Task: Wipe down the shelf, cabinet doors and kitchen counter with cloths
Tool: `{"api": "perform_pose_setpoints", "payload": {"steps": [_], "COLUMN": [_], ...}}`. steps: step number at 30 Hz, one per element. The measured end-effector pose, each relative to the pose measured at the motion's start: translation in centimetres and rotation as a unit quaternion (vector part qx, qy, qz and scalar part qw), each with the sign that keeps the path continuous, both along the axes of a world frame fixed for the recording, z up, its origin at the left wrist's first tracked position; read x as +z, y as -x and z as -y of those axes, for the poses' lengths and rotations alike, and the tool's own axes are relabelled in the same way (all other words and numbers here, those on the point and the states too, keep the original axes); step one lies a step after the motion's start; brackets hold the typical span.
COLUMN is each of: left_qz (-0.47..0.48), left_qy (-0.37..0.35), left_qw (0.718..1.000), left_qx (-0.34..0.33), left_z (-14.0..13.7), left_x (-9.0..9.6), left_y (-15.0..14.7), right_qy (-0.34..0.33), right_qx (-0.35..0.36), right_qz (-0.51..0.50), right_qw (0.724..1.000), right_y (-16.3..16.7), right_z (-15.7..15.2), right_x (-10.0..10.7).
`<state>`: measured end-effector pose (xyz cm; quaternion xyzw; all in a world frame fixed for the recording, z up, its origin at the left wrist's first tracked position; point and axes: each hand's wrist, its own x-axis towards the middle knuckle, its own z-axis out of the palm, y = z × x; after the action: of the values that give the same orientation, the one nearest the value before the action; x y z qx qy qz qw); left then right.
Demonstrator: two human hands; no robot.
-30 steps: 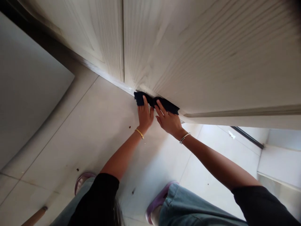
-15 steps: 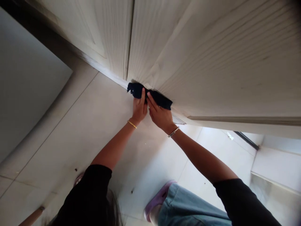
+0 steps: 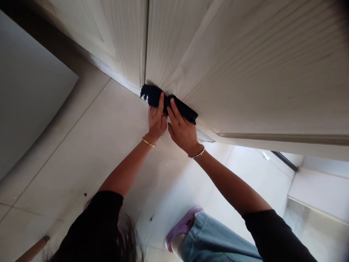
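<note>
A dark navy cloth (image 3: 153, 95) with a ragged left end lies along the bottom of a pale wood-grained panel (image 3: 245, 76). My left hand (image 3: 156, 120), with a gold bangle at its wrist, holds the cloth's left half, index finger stretched over it. Close beside it, my right hand (image 3: 183, 131), wearing a silver bangle, presses the right half against the panel with its fingers laid along the fabric. The undersides of both hands and part of the cloth are hidden.
Light floor tiles (image 3: 95, 145) spread below the panel, with small dark specks on them. A grey flat-sided object (image 3: 29, 91) stands at the left. My foot in a purple clog (image 3: 184, 225) is at the bottom. Beyond the panel's lower right edge is a white step (image 3: 319, 185).
Both hands and the cloth have shifted slightly left and up along the panel's lower part. The grip on the cloth looks the same.
</note>
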<state>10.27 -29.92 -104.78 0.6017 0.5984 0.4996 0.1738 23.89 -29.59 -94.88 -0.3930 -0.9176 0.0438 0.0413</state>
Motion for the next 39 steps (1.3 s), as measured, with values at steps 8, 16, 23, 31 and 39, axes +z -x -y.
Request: {"api": "perform_pose_setpoints", "payload": {"steps": [8,16,23,31,39], "left_qz": [0.009,0.039,0.089,0.228,0.391], "left_qy": [0.029,0.063,0.037,0.002,0.095], "left_qw": [0.999,0.997,0.994,0.957,0.903], "left_qx": [0.009,-0.001,0.046,0.178,0.149], "left_z": [-0.1,0.1,0.1,-0.7,-1.8], "left_x": [1.0,1.4,1.5,1.1,0.8], "left_y": [-0.3,-0.3,-0.9,0.9,1.5], "right_qy": [-0.007,0.019,0.0,-0.019,-0.06], "right_qx": [-0.013,-0.013,-0.017,-0.022,-0.07], "right_qz": [-0.015,0.007,0.004,-0.01,-0.087], "right_qw": [1.0,1.0,1.0,1.0,0.992], "right_y": [0.7,0.4,0.3,-2.4,-2.8], "right_z": [0.1,0.1,0.3,0.6,1.9], "right_x": [-0.2,-0.1,-0.3,-0.7,-1.7]}}
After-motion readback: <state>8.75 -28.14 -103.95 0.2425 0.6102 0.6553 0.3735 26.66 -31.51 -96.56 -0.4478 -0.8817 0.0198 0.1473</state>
